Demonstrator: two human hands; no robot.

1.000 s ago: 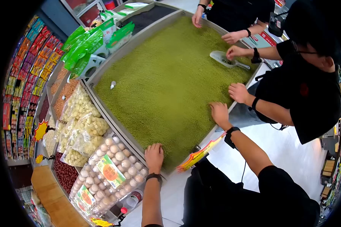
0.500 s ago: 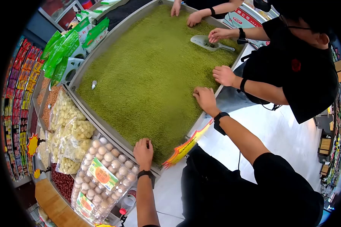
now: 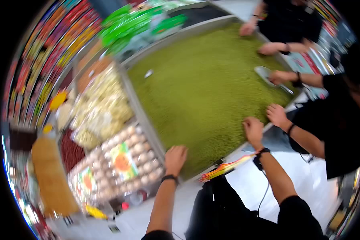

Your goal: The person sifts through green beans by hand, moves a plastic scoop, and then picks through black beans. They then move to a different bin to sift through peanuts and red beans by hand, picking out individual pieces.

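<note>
The view swung; left hand (image 3: 175, 161) and right hand (image 3: 254, 131) stayed by the beans (image 3: 200, 96) — fingers curled, grip unclear, work apparently unadvanced.

Head cam, worn by the person, looks fwd & down from abv the near side of the bin (image 3: 142, 108), fairly close, w/ own L hand (image 3: 175, 161) & R hand (image 3: 253, 132) below mid-frame. V. wide view, dark curved border, reaching shelves (image 3: 56, 56) far L; blurry, esp. L side.
</note>
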